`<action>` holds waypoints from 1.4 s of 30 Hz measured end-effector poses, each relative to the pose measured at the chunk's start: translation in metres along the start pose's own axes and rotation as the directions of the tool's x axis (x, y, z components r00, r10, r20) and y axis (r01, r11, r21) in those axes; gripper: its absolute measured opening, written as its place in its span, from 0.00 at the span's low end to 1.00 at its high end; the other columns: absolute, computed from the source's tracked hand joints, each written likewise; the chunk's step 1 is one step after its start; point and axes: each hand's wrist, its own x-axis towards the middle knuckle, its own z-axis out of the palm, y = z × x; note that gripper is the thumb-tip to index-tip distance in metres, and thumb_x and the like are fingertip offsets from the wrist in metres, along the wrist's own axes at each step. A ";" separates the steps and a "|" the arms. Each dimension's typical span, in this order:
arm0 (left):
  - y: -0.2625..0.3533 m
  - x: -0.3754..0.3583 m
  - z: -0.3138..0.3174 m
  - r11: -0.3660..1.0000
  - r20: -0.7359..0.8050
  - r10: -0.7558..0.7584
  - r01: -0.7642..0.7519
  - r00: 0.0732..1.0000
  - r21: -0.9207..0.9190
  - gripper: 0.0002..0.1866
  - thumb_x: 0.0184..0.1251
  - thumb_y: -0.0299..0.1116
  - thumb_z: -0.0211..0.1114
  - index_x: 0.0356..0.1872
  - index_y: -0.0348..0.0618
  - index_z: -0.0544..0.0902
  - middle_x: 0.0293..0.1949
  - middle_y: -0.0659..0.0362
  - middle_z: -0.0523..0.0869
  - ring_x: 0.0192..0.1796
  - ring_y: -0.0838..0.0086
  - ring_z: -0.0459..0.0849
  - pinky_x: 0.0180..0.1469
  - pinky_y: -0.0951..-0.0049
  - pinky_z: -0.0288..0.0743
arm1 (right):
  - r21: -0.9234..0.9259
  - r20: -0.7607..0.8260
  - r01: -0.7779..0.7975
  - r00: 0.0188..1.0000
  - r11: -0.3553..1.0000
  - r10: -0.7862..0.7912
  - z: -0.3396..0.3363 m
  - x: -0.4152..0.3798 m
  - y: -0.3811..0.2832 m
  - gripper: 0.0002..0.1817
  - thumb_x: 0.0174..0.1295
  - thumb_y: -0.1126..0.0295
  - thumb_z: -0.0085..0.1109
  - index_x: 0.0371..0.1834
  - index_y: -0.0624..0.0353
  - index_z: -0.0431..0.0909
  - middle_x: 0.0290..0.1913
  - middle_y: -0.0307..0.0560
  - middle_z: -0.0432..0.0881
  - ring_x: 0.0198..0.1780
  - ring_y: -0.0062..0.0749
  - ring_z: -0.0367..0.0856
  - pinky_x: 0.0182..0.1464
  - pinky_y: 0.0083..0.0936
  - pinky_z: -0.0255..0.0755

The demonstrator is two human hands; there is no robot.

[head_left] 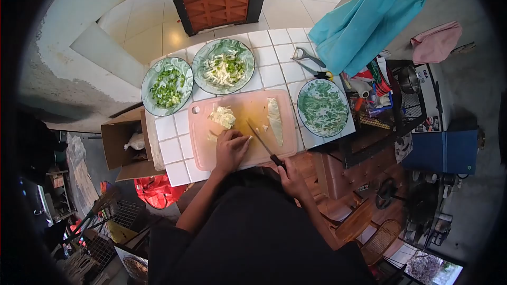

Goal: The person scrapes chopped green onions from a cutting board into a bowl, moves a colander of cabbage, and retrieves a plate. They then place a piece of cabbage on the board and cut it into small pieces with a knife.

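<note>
A pink cutting board (203, 150) lies on the white tiled counter. My right hand (291, 179) is closed round the black handle of a knife (262, 142), whose blade points up and left over the board. My left hand (231, 150) rests on the board's lower left part, fingers bent, with a small pale piece by its fingertips; whether it grips the piece is unclear. Just above that hand sits a heap of shredded pale vegetable (222, 116). A long pale green strip (275, 121) lies along the board's right side, and small bits are near the blade.
Behind the board stand a bowl of chopped greens (168, 86) and a bowl of mixed shreds (223, 67). A green patterned plate (322, 107) is at the right, with scissors (314, 71) and a peeler (310, 57) behind it. A teal cloth (369, 18) hangs at the back right.
</note>
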 end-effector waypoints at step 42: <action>0.000 0.007 0.008 0.994 -0.021 0.094 -0.093 0.995 0.062 0.06 0.56 0.26 0.73 0.35 0.41 0.88 0.36 0.59 0.86 0.44 0.64 0.82 0.47 0.64 0.70 | -0.016 -0.030 -0.165 0.986 0.986 0.165 0.020 -0.009 -0.021 0.18 0.77 0.59 0.45 0.52 0.64 0.75 0.42 0.69 0.83 0.46 0.69 0.81 0.46 0.53 0.73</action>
